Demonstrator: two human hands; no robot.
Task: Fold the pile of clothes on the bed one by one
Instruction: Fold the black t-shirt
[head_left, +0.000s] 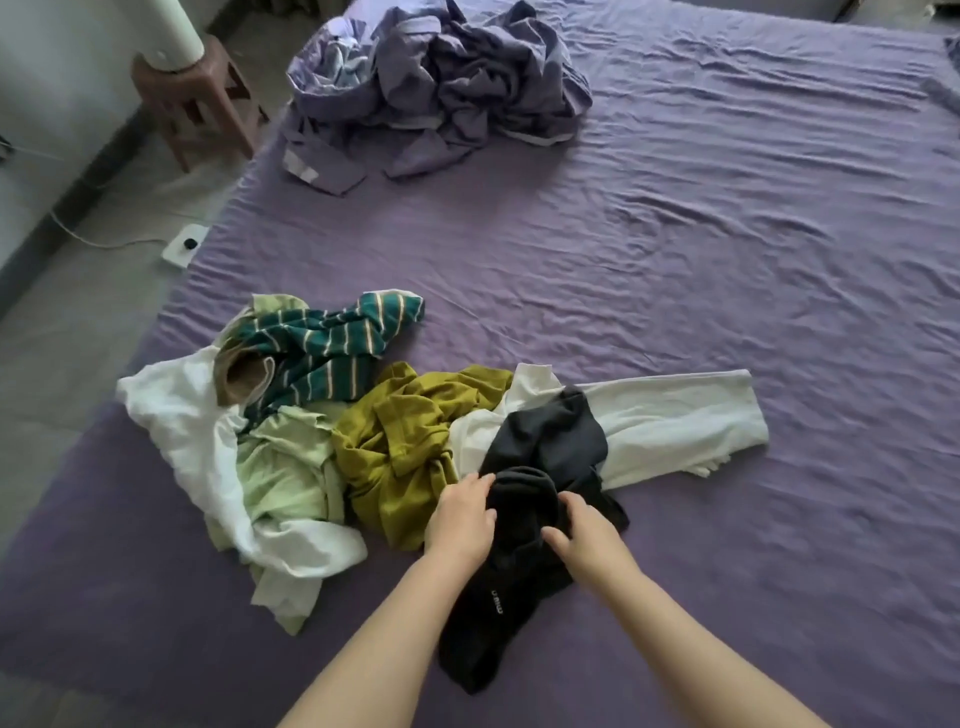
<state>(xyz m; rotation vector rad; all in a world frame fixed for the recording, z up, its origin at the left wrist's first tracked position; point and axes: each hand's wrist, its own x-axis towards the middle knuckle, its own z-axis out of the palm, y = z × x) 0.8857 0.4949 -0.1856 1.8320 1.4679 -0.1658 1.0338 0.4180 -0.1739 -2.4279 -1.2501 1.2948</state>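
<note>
Now: black garment (524, 530) soft, light, limp | left hand (460, 519) and right hand (587, 530) each pinching its bunched top | retake at waistband corners, lift clear of pile (291, 415)

Single head-worn view, angled forward and down, close over the bed (675, 234) from its near edge

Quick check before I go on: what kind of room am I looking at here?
Most likely a bedroom in a home. A wide bed with a wrinkled purple sheet fills the view, a crumpled purple bedding heap lies at its far side, and loose clothes are piled near both hands.
</note>
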